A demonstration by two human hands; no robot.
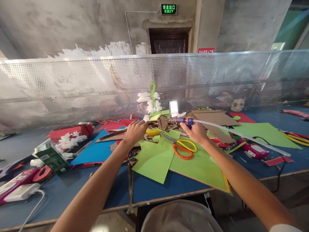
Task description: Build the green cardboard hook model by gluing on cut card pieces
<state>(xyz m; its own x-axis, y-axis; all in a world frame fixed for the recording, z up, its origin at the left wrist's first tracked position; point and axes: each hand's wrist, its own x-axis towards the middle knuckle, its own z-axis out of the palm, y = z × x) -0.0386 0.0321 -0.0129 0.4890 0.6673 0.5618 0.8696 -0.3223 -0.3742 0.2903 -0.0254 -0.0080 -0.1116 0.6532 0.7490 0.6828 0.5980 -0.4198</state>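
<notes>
Orange-and-yellow scissors (184,148) lie on light green paper sheets (154,159) atop the blue table (72,190). A blue sheet (94,151) and a green carton (51,158) lie left. A perforated metal screen (72,87) backs the table. A lit EXIT sign (168,9) hangs above the doorway (169,42).

Bare blue table (149,190) lies open at 6 o'clock, along the near edge, and at 9 o'clock past the blue sheet (93,151). At 12 o'clock the perforated metal screen (96,87) blocks all passage (full table width). The scissors (184,148), card scraps and a long glue stick (241,137) obstruct 1 to 3 o'clock.
</notes>
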